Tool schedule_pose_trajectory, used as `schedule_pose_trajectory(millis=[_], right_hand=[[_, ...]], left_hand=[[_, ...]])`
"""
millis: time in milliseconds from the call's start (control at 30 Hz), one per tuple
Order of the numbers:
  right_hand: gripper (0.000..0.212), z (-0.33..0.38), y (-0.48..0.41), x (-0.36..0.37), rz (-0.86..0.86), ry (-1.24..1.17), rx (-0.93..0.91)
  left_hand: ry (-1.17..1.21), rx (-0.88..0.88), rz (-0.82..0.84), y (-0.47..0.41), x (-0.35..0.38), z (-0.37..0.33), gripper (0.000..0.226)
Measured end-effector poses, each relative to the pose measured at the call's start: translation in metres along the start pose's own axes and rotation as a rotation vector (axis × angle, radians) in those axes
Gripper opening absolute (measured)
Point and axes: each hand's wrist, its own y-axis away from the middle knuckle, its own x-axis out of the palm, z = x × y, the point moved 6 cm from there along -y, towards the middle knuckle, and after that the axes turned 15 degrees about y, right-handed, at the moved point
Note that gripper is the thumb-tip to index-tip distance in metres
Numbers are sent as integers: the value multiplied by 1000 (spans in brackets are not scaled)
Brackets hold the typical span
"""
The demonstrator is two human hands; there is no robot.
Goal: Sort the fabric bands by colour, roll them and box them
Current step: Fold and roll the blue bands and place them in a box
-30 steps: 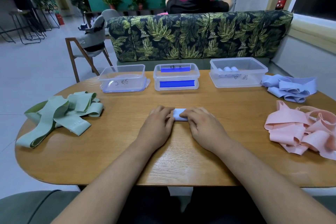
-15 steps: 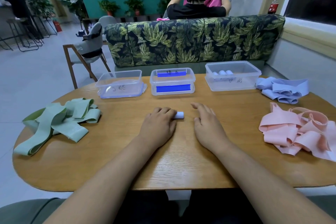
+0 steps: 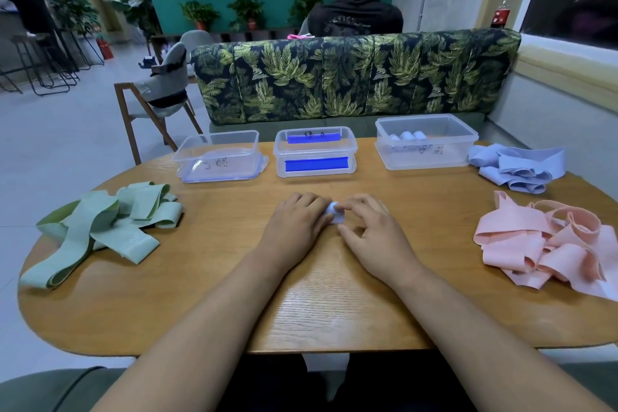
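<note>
Nearest, over the bare wood of the table, the two forearms meet at its middle, where a light-blue roll lies on the surface between the hands. The left hand has its fingers curled down against the roll's left end, and the right hand pinches the other end with thumb and fingertips, so both have hold of it and neither is spread open. The roll looks nearly wound, with a short flap showing at its near edge, and it seems ready to be boxed soon. To either side lies unrolled work: a heap of green bands on the left and a heap of pink bands on the right, each well apart from the hands. Farther back on the right, a smaller heap of blue bands lies just beside the right box, which already holds a few rolled bands. The left box looks empty. The middle box bears blue strips, and I cannot tell what is in it. By this showing the sorting is done, blue is partly boxed, and green and pink are not begun. Nothing stands between the hands and the boxes. Beyond the table are a leaf-print sofa, a chair and a person seated facing away.
</note>
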Motion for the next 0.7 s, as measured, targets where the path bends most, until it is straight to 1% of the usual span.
schedule_pose_trajectory(millis=[100,233,300,367,433,500,567,633,700], right_hand=[[29,2,1,-7,-59,5,-14],[30,6,1,-11,-95,2,-31],[29,6,1,-13,-103,-16,-25],[26,3,1,-14,-61,-95,38],[24,-1,1,-12,38,-306,154],[24,-6,0,-8,120,-554,243],[24,-13,-1,-4,173,-772,326],[22,-15,-1,-1,220,-1001,428],[19,-11,0,2,284,-1164,488]], left_hand=[[79,82,-3,4,-2,-8,35],[237,142,2,7,-5,-22,29],[328,123,-24,8,-8,-26,27],[462,12,-55,9,-12,-26,31],[597,-88,-85,9,-17,-26,27],[704,-99,-99,11,-21,-29,18],[769,-86,-84,13,-24,-31,22],[779,-62,-67,13,-24,-35,29],[784,-46,-54,13,-23,-41,36]])
